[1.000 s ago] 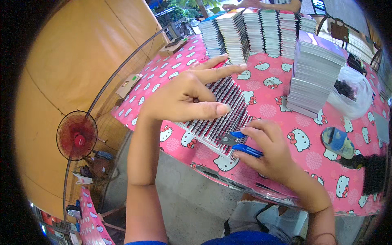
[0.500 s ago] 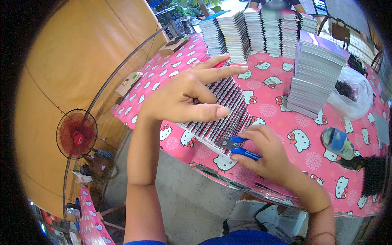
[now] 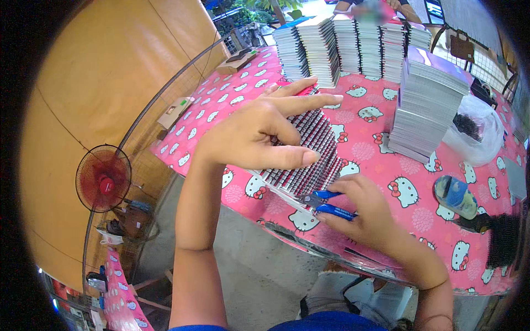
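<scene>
The lash tray [image 3: 306, 151] lies at the near edge of the pink table [image 3: 386, 138], my left hand [image 3: 259, 135] pressing it flat, my right hand [image 3: 367, 212] gripping blue-handled pliers [image 3: 326, 201] at its near corner, so next likely calls for careful nipping.

A table [image 3: 381, 118] under a pink cartoon-cat cloth fills the middle and right of the frame, daylight and green leaves [image 3: 248, 8] showing beyond its far end at the top. An orange-tan wall [image 3: 83, 77] takes the upper left. Lower left, a red fan [image 3: 103, 178] (standing, round-caged) sits on the grey concrete floor [image 3: 259, 276].
</scene>
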